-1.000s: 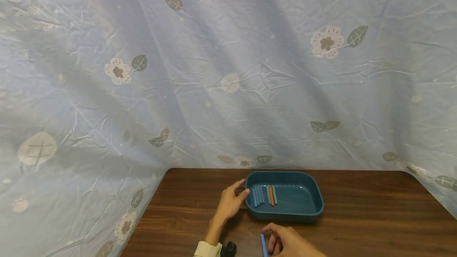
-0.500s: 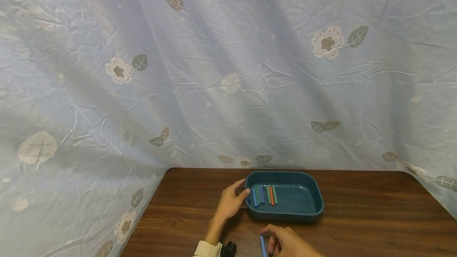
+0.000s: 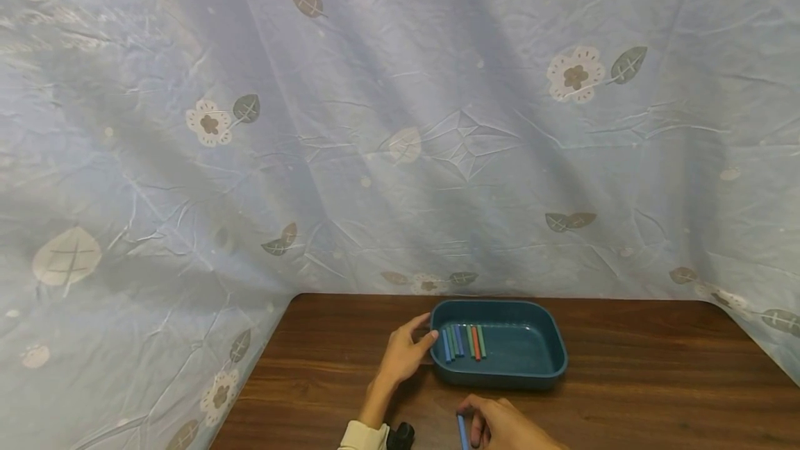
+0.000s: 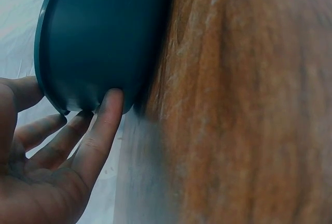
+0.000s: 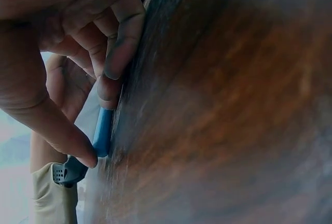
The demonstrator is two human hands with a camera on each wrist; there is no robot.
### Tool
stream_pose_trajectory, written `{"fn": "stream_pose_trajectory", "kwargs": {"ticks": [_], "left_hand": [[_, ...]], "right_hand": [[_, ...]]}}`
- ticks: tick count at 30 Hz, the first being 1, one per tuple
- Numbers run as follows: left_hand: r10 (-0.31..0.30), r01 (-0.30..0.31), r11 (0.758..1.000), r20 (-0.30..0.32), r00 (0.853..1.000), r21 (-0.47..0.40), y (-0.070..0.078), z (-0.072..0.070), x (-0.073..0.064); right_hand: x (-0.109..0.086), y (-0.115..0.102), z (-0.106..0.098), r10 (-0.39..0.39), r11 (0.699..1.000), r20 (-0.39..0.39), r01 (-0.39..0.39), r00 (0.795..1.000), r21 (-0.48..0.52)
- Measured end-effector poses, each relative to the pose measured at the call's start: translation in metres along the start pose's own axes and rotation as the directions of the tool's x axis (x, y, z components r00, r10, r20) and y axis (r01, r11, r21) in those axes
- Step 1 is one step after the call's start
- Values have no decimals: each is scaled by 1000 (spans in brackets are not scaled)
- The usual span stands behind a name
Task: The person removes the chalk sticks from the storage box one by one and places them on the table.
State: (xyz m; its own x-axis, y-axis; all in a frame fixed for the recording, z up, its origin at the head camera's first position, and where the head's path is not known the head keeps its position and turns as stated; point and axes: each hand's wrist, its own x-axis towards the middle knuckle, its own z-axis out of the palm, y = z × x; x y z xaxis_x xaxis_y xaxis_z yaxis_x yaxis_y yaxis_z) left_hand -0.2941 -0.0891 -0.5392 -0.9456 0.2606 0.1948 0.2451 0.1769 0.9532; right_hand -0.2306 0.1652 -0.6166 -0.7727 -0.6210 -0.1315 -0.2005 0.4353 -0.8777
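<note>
A dark teal tray [image 3: 531, 380] stands on the wooden table, with several blue and green chalk sticks [image 3: 458, 341] and one red chalk stick [image 3: 476, 344] side by side in its left part. At its left end, my left hand [image 3: 402, 354] holds the tray, the thumb at the rim and fingers [image 4: 104, 123] against the outer wall. Nearer the table's front, my right hand [image 3: 500, 422] pinches a blue chalk stick [image 5: 104, 130] between thumb and fingertips, close over the table. The stick's near end runs out of the head view. Dark smudges mark the fingertips.
Brown wood-grain table [image 3: 656, 367] surrounds the tray. A pale patterned curtain [image 3: 400, 214] hangs behind the table and along its left side. A black wrist device [image 3: 401, 436] sits at the left sleeve.
My right hand and the blue chalk stick have shifted very slightly toward the front edge. My left hand, the tray and the sticks in it stay as they were.
</note>
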Motion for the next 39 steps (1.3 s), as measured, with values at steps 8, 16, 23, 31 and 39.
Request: {"fn": "stream_pose_trajectory", "kwargs": {"ticks": [8, 16, 23, 31, 39], "left_hand": [[15, -15, 998, 2, 1000, 53, 1, -1, -1], [4, -4, 1000, 5, 1000, -2, -1, -1, -1], [-6, 5, 1000, 7, 1000, 10, 0, -1, 0], [-3, 3, 1000, 10, 1000, 27, 1, -1, 0], [6, -6, 1000, 9, 1000, 31, -1, -1, 0]], "right_hand": [[0, 2, -1, -15, 1000, 15, 15, 1000, 18], [-26, -74, -13, 30, 999, 32, -30, 999, 12], [-36, -93, -20, -79, 997, -23, 80, 997, 20], [-42, -116, -38, -111, 993, -86, 107, 990, -51], [-45, -123, -60, -121, 991, -112, 114, 986, -68]]}}
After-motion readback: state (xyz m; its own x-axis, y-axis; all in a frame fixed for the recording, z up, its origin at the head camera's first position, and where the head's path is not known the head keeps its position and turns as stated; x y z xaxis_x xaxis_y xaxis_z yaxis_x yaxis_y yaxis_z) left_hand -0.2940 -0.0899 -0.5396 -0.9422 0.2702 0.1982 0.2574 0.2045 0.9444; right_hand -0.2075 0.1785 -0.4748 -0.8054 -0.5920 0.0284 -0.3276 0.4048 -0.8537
